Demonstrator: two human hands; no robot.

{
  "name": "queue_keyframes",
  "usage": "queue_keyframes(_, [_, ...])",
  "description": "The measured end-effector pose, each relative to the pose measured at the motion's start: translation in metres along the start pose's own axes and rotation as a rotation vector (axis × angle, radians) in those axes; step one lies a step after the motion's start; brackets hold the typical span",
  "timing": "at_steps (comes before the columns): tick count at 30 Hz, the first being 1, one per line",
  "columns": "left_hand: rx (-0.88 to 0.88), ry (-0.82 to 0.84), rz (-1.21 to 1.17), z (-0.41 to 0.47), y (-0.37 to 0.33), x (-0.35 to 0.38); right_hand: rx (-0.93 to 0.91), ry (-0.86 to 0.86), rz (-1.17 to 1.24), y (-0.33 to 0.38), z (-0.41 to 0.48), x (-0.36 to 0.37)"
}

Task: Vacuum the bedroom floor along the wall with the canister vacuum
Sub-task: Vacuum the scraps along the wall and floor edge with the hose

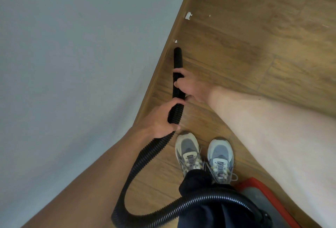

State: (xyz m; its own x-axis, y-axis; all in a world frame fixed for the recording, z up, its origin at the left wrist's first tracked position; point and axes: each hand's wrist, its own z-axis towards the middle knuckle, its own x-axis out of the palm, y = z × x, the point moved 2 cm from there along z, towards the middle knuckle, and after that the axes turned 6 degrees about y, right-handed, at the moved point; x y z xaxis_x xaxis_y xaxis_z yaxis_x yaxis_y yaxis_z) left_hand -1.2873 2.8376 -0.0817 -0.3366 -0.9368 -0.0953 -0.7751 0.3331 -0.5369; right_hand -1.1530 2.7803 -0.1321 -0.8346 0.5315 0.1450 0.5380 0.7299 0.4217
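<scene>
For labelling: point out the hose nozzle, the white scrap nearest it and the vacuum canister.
hose nozzle [177,58], head view, smooth shaft.
white scrap [175,41], head view, its middle.
vacuum canister [258,197], head view, grey top.

The right arm [254,127] reaches forward from the right, the left arm [109,164] from the lower left, both bare. The right hand [190,87] curls round the hose [145,157] near its tip; the left hand [160,120] grips it just behind, nearer the body
</scene>
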Motion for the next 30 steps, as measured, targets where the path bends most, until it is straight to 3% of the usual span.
queue_keyframes(11, [0.04, -0.037, -0.018, 0.018, -0.006, -0.01, -0.01, -0.046, -0.124, 0.022, 0.009, -0.01])
queue_keyframes(30, [0.064, -0.033, -0.089, 0.026, -0.036, -0.023, 0.032, -0.068, -0.074, 0.044, 0.001, -0.037])
